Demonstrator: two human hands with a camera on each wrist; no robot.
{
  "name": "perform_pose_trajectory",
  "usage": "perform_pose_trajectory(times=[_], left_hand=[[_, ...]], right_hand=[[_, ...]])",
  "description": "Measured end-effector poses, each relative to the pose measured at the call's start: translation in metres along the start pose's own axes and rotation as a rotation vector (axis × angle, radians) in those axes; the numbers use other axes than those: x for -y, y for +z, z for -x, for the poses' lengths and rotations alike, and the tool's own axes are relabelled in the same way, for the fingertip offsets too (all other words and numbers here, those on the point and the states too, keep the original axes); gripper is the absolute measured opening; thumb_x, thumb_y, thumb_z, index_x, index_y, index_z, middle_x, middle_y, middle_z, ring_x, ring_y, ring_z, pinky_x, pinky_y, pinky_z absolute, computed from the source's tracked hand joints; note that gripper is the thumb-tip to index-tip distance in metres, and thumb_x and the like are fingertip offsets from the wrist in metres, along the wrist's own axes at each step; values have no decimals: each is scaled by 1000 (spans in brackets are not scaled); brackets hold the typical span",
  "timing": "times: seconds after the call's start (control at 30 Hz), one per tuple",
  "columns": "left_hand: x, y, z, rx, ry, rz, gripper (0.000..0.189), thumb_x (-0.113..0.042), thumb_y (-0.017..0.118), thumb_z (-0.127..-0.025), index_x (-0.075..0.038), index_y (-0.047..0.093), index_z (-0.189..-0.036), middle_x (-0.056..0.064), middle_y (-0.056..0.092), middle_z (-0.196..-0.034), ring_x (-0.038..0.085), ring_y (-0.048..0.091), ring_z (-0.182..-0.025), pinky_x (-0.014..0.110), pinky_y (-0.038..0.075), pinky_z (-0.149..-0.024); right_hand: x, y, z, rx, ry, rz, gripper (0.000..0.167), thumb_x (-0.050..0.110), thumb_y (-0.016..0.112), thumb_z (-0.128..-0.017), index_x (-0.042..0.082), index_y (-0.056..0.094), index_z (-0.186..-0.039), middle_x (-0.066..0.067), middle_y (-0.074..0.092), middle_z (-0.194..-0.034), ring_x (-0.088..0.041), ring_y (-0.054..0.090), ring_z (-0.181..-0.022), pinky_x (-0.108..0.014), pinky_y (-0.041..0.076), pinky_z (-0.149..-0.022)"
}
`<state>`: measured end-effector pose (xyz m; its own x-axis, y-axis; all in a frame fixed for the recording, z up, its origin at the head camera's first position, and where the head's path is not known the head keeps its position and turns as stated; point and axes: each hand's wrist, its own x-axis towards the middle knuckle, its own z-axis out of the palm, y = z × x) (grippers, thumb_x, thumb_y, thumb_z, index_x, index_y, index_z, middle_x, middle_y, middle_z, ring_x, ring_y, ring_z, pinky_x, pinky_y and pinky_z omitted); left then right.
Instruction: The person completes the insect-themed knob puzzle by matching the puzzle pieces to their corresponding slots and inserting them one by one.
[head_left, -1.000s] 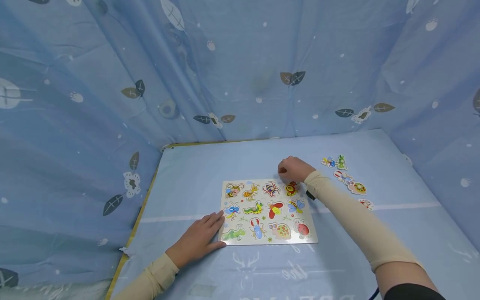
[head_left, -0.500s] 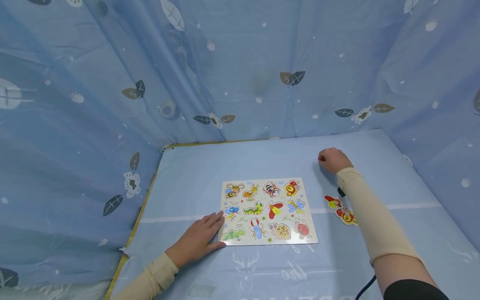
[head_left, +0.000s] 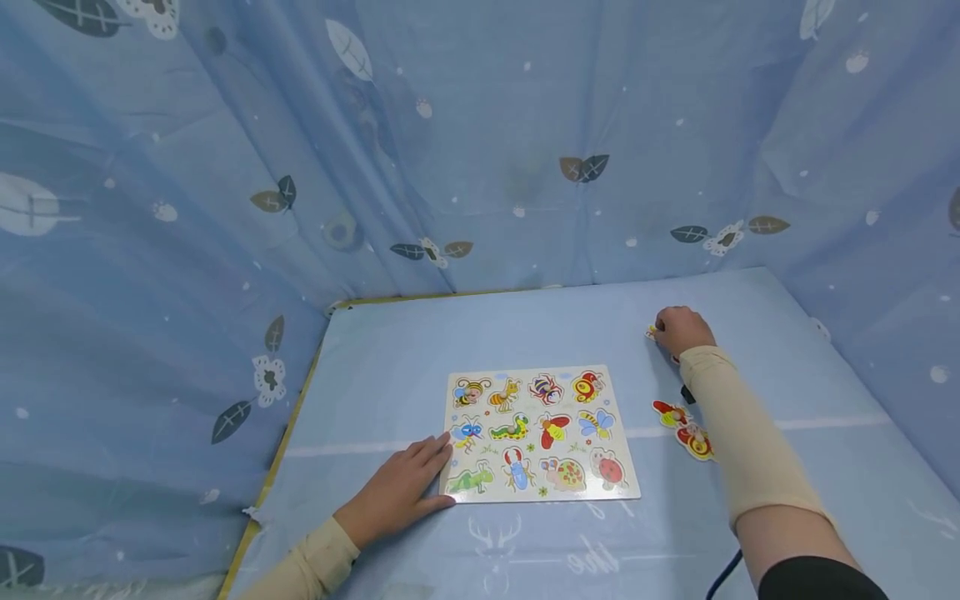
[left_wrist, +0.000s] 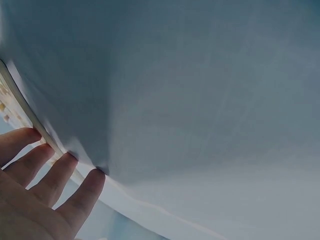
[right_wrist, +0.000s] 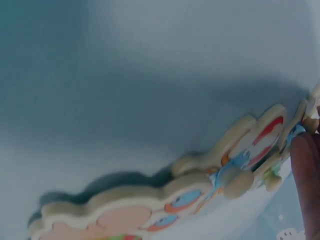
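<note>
In the head view my left hand [head_left: 397, 492] lies on the table with its spread fingers at the left edge of an insect puzzle board [head_left: 528, 450]. The left wrist view shows several fingertips [left_wrist: 90, 185] along that edge. My right hand [head_left: 684, 329] is at the far right, fingers curled down over a blue-and-yellow insect puzzle piece [head_left: 651, 332]. At the right border of the right wrist view, a finger [right_wrist: 305, 170] sits against this piece's small wooden knob [right_wrist: 311, 124], pinching it. The rest of the grip is cut off.
Beside the right sleeve lie a red-winged beetle piece [head_left: 671, 414] and a butterfly piece [head_left: 695, 442]. The right wrist view shows a snail piece [right_wrist: 125, 220] and a stag beetle piece [right_wrist: 255, 140], close together. A patterned blue curtain [head_left: 487, 125] encloses the table.
My right hand has gone from the board's far right corner to the loose pieces on the right and come down there. The left hand stays put; the head view has tilted slightly.
</note>
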<state>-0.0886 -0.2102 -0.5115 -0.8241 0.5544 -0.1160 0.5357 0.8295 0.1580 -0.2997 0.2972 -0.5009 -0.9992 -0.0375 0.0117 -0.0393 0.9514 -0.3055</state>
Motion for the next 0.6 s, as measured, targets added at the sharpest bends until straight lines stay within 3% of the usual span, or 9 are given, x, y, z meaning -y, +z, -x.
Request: perform_pose_trajectory(times=[0.23, 0.6], left_hand=[[-3, 3, 2, 24, -5, 15, 80, -60, 62, -97, -10, 45, -158, 6, 40, -166, 32, 45, -149, 53, 47, -113], [1, 3, -2, -7, -7, -22, 82, -59, 65, -96, -10, 45, -157, 6, 41, -166, 31, 45, -149, 52, 48, -113]], right_hand=[[-2, 8, 0, -7, 27, -6, 11, -2, 68, -94, -11, 73, -98, -28, 73, -94, -36, 69, -77, -54, 59, -77], [5, 3, -7, -6, 12, -51, 12, 0, 69, -94, -8, 75, -100, -26, 74, -96, -34, 67, -79, -52, 59, -77]])
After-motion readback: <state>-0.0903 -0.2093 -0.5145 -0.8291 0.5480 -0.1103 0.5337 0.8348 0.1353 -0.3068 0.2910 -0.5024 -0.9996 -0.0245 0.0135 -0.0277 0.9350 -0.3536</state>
